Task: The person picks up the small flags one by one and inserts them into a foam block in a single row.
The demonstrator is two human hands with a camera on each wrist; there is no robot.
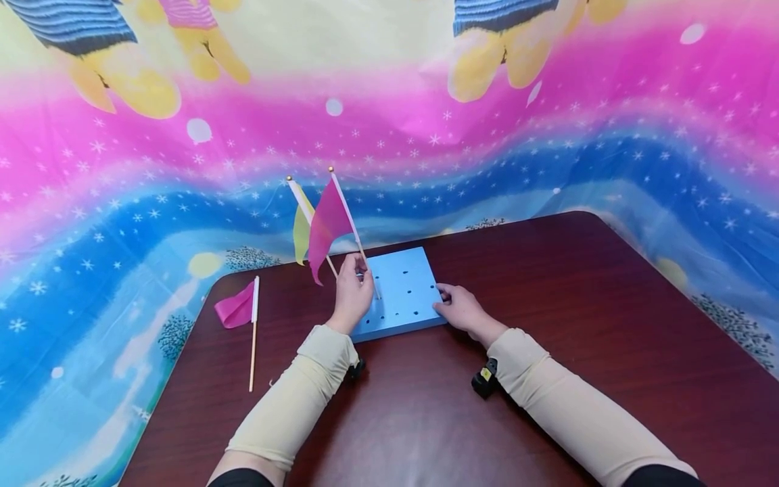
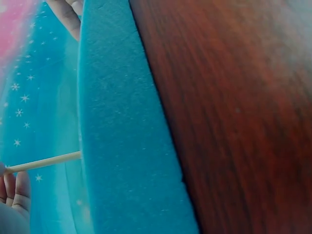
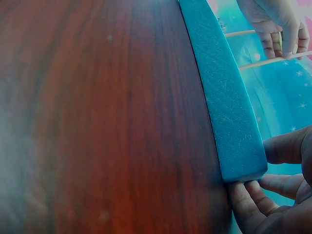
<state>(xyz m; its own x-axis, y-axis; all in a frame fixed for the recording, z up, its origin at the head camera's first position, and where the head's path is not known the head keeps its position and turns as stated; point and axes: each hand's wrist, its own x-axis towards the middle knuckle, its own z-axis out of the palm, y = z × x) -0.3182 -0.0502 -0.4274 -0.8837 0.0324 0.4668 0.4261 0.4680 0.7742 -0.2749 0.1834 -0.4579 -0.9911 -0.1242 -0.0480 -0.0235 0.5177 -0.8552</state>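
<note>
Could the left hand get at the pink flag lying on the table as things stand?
Probably not until its grip frees up: the left hand holds the magenta flag. Nothing visible blocks the way to the pink flag, though.

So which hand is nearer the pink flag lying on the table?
Left. The left hand is right of that flag; the right hand is farther right, touching the blue block.

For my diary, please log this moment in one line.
left grip: pinches pink flag; right grip: holds blue board; yellow flag: partly hidden; other pink flag: on table
</note>
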